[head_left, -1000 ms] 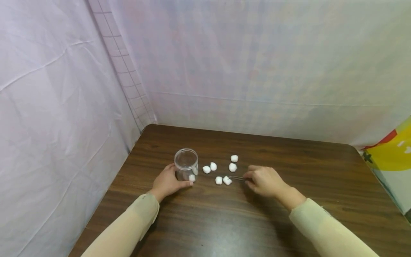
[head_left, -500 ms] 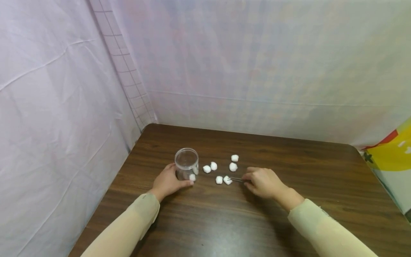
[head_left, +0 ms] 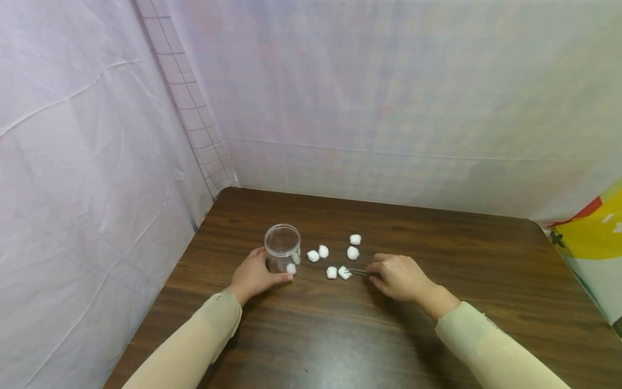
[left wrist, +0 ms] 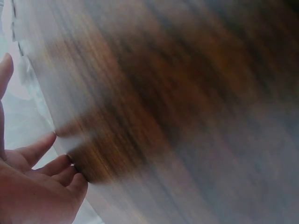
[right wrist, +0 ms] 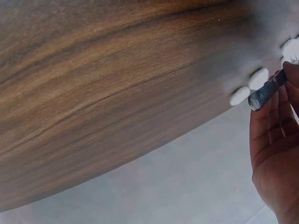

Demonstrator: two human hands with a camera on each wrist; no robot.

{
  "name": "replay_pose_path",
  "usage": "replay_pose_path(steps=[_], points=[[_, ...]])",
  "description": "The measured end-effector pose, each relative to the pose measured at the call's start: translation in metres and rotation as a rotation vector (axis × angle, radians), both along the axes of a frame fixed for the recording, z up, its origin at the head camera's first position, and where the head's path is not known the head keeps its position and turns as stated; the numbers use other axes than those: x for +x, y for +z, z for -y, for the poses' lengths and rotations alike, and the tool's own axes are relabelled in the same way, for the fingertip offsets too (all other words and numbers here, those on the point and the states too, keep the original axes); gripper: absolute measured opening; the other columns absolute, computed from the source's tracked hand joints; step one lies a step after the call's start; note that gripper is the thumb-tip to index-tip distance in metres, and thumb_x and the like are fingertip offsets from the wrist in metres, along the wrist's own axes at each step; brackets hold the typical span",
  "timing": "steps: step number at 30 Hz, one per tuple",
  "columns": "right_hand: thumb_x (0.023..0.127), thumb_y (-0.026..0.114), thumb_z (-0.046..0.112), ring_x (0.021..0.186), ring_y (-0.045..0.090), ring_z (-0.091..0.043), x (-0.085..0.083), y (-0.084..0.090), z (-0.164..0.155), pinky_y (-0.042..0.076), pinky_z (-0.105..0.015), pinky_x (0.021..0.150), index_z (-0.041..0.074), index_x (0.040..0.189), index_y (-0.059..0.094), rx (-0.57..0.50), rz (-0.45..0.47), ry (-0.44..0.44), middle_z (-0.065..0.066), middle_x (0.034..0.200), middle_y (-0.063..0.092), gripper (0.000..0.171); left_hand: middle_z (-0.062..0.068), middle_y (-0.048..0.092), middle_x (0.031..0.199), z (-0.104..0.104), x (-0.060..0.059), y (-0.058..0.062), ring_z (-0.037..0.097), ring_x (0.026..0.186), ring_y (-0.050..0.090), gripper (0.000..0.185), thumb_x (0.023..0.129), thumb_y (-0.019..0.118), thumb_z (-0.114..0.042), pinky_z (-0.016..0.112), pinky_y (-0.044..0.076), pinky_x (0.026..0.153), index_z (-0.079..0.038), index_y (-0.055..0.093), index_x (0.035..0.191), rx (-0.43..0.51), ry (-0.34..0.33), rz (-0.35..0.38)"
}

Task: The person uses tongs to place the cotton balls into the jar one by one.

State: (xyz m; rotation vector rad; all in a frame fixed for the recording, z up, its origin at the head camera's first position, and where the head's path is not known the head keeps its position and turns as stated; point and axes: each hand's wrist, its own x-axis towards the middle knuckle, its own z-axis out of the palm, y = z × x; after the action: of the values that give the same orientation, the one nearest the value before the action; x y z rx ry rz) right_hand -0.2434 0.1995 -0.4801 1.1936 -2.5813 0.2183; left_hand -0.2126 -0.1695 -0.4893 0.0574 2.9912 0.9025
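My left hand (head_left: 255, 274) holds a clear, lidless jar (head_left: 283, 241) low on its side, thumb across the front and fingers behind. One white cotton ball (head_left: 291, 269) shows through the jar wall near its bottom. In my right hand (head_left: 399, 275) a pair of metal tweezers (head_left: 358, 272) is pinched, tips pointing left onto a cotton ball (head_left: 344, 273) on the table. Another cotton ball (head_left: 331, 273) lies just left of that one. The right wrist view shows the broad end of the tweezers (right wrist: 267, 93) between my fingers. The left wrist view shows my left fingers (left wrist: 44, 147) but not the jar.
Two cotton balls (head_left: 318, 253) lie right of the jar, and two more (head_left: 353, 247) sit farther back. The brown wood-grain table (head_left: 311, 329) meets a hanging white cloth (head_left: 389, 108) at its far edge. A yellow and red printed sheet (head_left: 590, 227) is at the far right.
The right hand and tweezers have shifted very slightly left, their tips moving onto the cotton ball. The left hand and jar stay in place.
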Motion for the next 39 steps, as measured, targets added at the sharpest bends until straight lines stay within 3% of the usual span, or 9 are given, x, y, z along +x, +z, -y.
replay_pose_path(steps=[39], points=[[0.079,0.079,0.017,0.058,0.054,-0.01,0.0008,-0.0034,0.0018,0.048,-0.033,0.046,0.017,0.091,0.077,0.012,0.001,-0.023,0.01,0.082,0.055,0.013,0.017,0.047,0.147,0.0008,-0.0004,-0.0006,0.036,0.134,0.045,0.087,0.071,0.083,-0.059,0.058,0.041,0.102,-0.011,0.058,0.138,0.009,0.0,-0.006]])
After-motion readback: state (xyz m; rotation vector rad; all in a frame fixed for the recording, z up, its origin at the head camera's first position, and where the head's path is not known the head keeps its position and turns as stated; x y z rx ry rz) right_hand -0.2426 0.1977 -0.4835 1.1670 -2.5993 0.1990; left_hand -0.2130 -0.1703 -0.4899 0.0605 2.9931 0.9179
